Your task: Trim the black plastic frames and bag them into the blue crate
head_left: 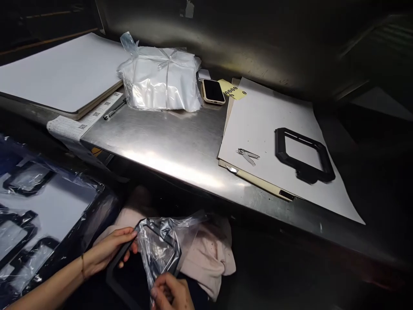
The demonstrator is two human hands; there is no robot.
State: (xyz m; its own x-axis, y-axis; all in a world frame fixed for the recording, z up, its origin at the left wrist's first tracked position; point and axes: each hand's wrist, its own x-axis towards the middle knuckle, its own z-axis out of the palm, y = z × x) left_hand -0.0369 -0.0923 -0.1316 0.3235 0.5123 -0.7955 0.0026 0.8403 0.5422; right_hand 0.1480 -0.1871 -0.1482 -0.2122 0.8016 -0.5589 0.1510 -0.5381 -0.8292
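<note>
Low in front of the table, my left hand (111,249) grips the side of a black plastic frame (118,269). A clear plastic bag (158,245) covers the frame's right part, while its left part sticks out bare. My right hand (172,290) pinches the bag's edge near the bottom of the view. Beneath them lies pale pink cloth (209,254) over my lap. A similar black frame (305,155) rests on white sheets at the right of the table.
On the metal table (161,137) are a tied bundle of clear bags (161,77), a phone (213,91), nail clippers (248,156), a craft knife (258,183), a pen (114,110) and a white stack (64,69). Several bagged frames (29,178) fill a lined box at left.
</note>
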